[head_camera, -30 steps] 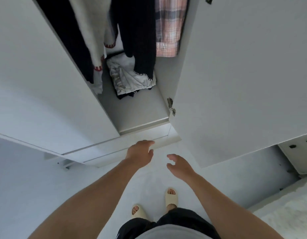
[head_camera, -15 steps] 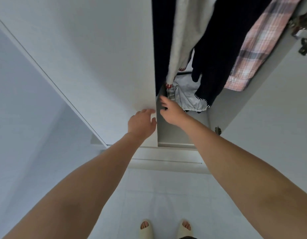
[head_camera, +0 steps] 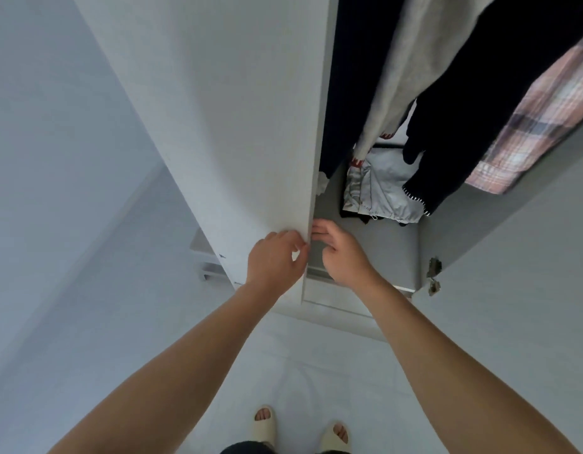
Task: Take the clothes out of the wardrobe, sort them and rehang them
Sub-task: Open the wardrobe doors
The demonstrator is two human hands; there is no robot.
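Clothes hang inside the wardrobe (head_camera: 365,250), up and to the right of my hands. Its left door (head_camera: 218,126) fills the middle of the view; the right door (head_camera: 512,257) stands swung wide. On the rail hang a black garment (head_camera: 463,103), a pale grey garment (head_camera: 411,54) and a pink plaid shirt (head_camera: 539,126). Below them a folded light grey piece (head_camera: 382,188) lies on the wardrobe floor. My left hand (head_camera: 273,260) curls its fingers onto the left door's free edge. My right hand (head_camera: 342,253) is just beside it, fingers loosely bent at that edge; whether it grips I cannot tell. My beige slippers (head_camera: 264,424) stand on the pale floor.
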